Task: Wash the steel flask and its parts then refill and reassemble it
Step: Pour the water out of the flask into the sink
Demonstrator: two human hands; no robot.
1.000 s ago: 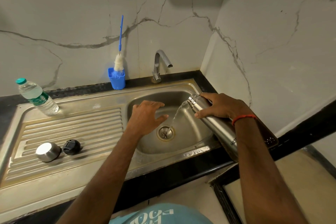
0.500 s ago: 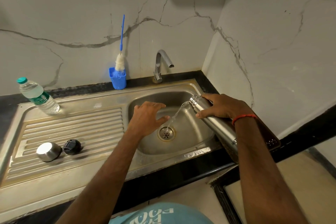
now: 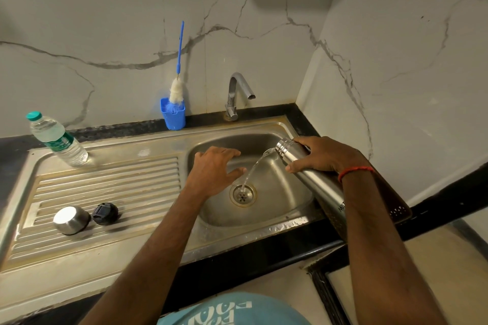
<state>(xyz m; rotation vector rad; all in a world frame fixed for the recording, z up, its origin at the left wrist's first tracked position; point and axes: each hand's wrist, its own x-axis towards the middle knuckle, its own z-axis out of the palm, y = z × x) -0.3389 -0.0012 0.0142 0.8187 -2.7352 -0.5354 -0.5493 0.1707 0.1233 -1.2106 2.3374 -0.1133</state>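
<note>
My right hand (image 3: 323, 155) grips the steel flask (image 3: 311, 174) near its neck and holds it tilted over the right side of the sink basin (image 3: 287, 192). A thin stream of water (image 3: 252, 170) runs from the flask's mouth down onto the drain (image 3: 243, 195). My left hand (image 3: 212, 170) hovers over the basin's left side, fingers spread and holding nothing, thumb close to the stream. On the ribbed drainboard (image 3: 105, 187) lie the steel cap (image 3: 70, 220) and the black inner stopper (image 3: 105, 213), side by side.
A plastic water bottle (image 3: 56, 140) with a green cap stands at the back left of the drainboard. A blue cup (image 3: 173, 116) holding a long bottle brush (image 3: 178, 82) stands against the marble wall. The tap (image 3: 236, 95) is not running. A wall closes in on the right.
The flask's mouth has risen slightly and the stream keeps pouring onto the drain. My left hand has barely moved.
</note>
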